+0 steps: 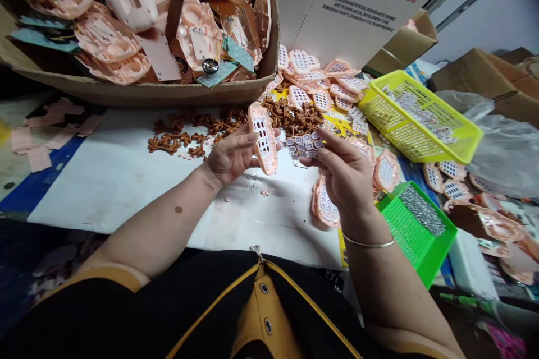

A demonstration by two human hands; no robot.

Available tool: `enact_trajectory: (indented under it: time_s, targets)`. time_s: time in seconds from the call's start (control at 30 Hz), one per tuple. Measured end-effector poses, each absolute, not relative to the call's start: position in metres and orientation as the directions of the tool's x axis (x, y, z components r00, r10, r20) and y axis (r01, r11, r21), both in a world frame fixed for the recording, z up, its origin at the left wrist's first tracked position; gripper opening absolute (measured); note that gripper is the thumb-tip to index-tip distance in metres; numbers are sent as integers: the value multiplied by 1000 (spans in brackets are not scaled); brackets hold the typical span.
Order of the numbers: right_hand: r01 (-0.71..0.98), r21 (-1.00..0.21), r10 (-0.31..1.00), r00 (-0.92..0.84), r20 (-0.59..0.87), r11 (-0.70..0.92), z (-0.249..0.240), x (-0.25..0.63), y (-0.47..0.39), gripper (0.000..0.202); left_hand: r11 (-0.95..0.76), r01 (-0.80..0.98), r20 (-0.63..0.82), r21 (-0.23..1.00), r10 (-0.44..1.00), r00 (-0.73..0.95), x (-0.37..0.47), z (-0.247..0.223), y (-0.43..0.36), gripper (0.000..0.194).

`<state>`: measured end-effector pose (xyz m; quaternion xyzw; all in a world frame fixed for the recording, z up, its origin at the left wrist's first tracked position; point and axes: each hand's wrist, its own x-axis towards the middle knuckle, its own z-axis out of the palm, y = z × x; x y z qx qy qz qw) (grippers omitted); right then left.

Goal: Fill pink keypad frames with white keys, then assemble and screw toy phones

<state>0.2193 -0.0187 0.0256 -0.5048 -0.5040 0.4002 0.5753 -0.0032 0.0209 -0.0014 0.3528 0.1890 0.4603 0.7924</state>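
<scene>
Black clothing (147, 314) of the person lies nearest to the camera, and beyond it is spread a white work sheet (126, 179). Behind this sheet, on the left, stands a large cardboard box (138, 94), filled with pink parts. At the right there is a yellow basket (412, 137), and nearer to the body a smaller green basket (402, 244).

Between the box and the baskets, both hands are raised above the sheet. The left hand (231, 154) is clamped on a pink shell (264, 143), with the thumb on its near edge and other fingers behind. The right hand (349, 174) pinches a keypad sheet (304, 146) firmly between thumb and fingers.

The shell's long axis points away from the body, leaning slightly, while the keypad sheet has its longer side across. The keypad sheet is just beside the shell, on its right, level with its middle; a narrow gap separates them, so they seem not to touch. To the keypad sheet the right hand is of course the nearer one.

Another shell (325, 205) rests under the right hand. Small brown pieces (168, 143) lie beyond the left hand, and tiny silver pieces (421, 210) fill part of the green basket.
</scene>
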Motion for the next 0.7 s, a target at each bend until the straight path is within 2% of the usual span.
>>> enact_trajectory:
  time_s: [0.1,0.27,0.33,0.4,0.47,0.53,0.6,0.7]
  targets:
    - [-26,-981,976,108,190,194,32,212,-30,42,348,-585,45,732,833,551,-4,-3,20,65]
    - [-43,-978,974,102,200,205,25,191,-35,47,339,-516,84,787,770,633,-2,-6,17,56]
    - [-5,-980,976,84,199,201,20,184,-36,48,330,-503,85,799,766,637,-2,-6,17,56]
    - [138,-958,961,83,264,251,17,179,-37,46,329,-513,86,792,773,628,-1,-6,17,57]
    - [389,-845,906,58,419,366,17,178,-39,39,331,-527,92,783,776,624,-2,-7,17,61]
    - [611,-626,812,-47,582,484,20,179,-41,29,336,-530,88,779,777,623,-2,-7,17,63]
    - [716,-423,727,-172,664,556,23,179,-42,22,352,-518,67,780,775,628,-2,-6,16,63]
    - [781,-223,643,-276,714,583,26,180,-44,20,358,-511,53,782,777,627,-2,-6,16,61]
